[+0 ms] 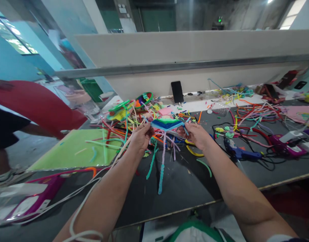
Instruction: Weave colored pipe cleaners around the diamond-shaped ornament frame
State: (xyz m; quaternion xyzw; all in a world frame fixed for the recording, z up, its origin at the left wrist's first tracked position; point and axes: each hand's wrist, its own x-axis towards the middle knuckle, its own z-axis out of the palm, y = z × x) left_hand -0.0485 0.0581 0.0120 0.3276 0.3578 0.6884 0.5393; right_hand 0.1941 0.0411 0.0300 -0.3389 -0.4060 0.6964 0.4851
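Between my two hands, a pipe-cleaner piece in bands of blue, green and pink is held above the table. My left hand pinches its left corner, and my right hand grips the right corner, where a light-blue end sticks out. Below it, a lilac-and-teal fuzzy strand points toward me; whether it joins the piece, I cannot tell. A shorter teal strand lies to its left. Loose pipe cleaners crowd the surface behind both hands.
A green sheet lies left, near a purple device whose white cord crosses my left forearm. At right is a blue glue gun among black cables. A phone leans on the partition. Another person stands at far left.
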